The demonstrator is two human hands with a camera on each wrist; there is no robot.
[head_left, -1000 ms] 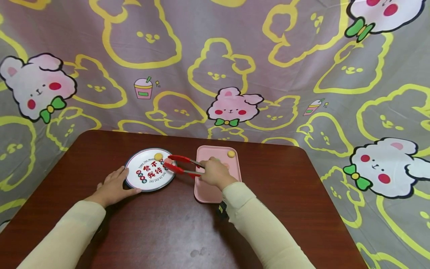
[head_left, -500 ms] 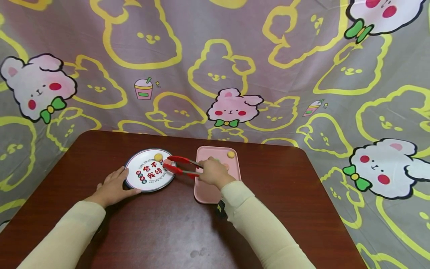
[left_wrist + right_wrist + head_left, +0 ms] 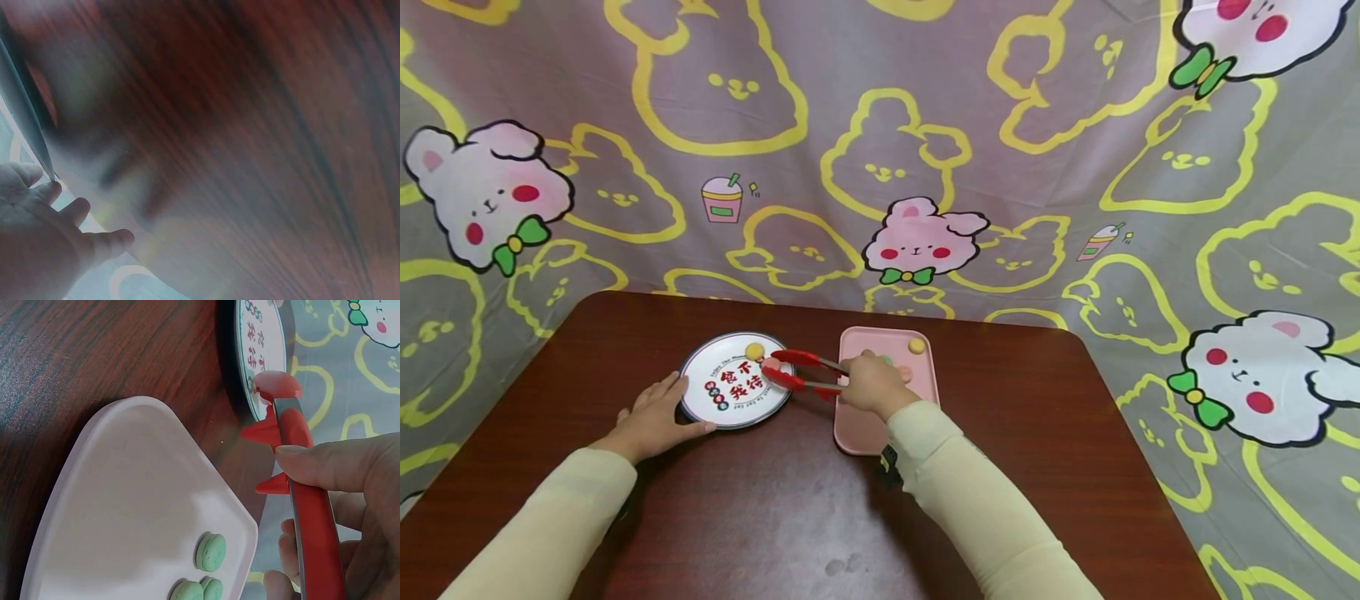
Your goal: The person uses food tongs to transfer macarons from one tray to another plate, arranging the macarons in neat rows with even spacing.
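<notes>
In the head view my left hand (image 3: pixel 651 419) rests against the near-left rim of a round white plate (image 3: pixel 700 408) with red lettering, its fingers extended along the edge. With my right hand (image 3: pixel 876 383) I grip red-and-steel tongs (image 3: pixel 823 387), whose tips reach over the plate's right side. A pink macaron (image 3: pixel 772 364) lies between those tips; whether it touches the plate I cannot tell. Beside it on the plate sits a yellow macaron (image 3: pixel 755 352). The right wrist view shows thumb and fingers around the tongs (image 3: pixel 315 544).
Under my right forearm's reach lies a pink tray (image 3: pixel 857 437). It bears a yellow macaron (image 3: pixel 917 346), a pink macaron (image 3: pixel 906 374) and green macarons (image 3: pixel 211 552), partly hidden by my hand. A patterned curtain (image 3: pixel 880 167) hangs behind the brown table (image 3: pixel 760 517).
My right hand and the tongs have shifted very slightly left, the tips a little lower over the plate. My left hand stays at the plate's rim.
</notes>
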